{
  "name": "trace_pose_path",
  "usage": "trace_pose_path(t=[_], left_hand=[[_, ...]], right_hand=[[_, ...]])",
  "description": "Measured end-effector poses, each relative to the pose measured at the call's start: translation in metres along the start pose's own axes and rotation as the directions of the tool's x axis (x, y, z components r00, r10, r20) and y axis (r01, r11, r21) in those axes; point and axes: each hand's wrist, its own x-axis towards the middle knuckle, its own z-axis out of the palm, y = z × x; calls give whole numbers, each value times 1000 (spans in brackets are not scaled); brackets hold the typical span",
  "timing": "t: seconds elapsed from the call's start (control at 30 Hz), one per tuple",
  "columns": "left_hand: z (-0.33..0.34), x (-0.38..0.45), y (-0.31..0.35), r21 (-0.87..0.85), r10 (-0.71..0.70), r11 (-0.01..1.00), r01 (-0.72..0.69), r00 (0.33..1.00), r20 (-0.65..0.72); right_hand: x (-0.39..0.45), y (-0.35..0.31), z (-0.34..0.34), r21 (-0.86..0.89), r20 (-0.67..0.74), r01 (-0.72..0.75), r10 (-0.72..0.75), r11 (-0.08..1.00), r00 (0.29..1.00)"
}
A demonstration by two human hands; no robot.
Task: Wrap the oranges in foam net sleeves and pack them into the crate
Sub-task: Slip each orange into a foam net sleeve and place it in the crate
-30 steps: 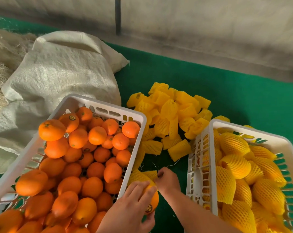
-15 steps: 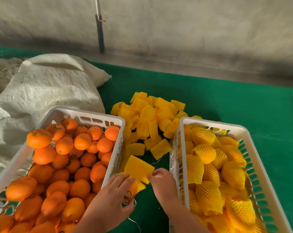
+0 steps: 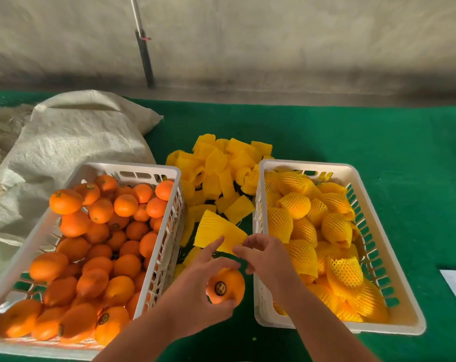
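My left hand (image 3: 195,288) cradles a bare orange (image 3: 228,286) with a round sticker, its index finger reaching up to a flat yellow foam net sleeve (image 3: 216,232). My right hand (image 3: 267,258) pinches that sleeve's lower right edge. Both hands hover over the gap between two white crates. The left crate (image 3: 153,169) is heaped with bare oranges (image 3: 101,231). The right crate (image 3: 310,165) holds several oranges wrapped in yellow sleeves (image 3: 300,220).
A loose pile of yellow foam sleeves (image 3: 219,165) lies on the green cloth (image 3: 378,152) behind the gap. A white woven sack (image 3: 72,142) slumps at the back left, straw beside it. A dark pole (image 3: 146,56) stands against the grey wall.
The sleeve has come up off the orange and now hangs flat above it between both hands. The orange sits lower in my left palm, its sticker showing. The view has shifted to take in both crates.
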Motion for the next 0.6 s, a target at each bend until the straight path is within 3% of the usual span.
trace_pose_path(t=[0.33,0.5,0.6], left_hand=[[16,-1,27,29,-69,997,67,994,84],[15,-7,27,-110,-170,979,173,985,37],[9,-13,25,-299,-275,914,275,961,43]], right_hand=[[-33,-10,-17,11,155,72,-73,997,985],[-36,-2,-20,57,122,100,-106,993,987],[-38,7,-20,-147,40,183,-179,972,983]])
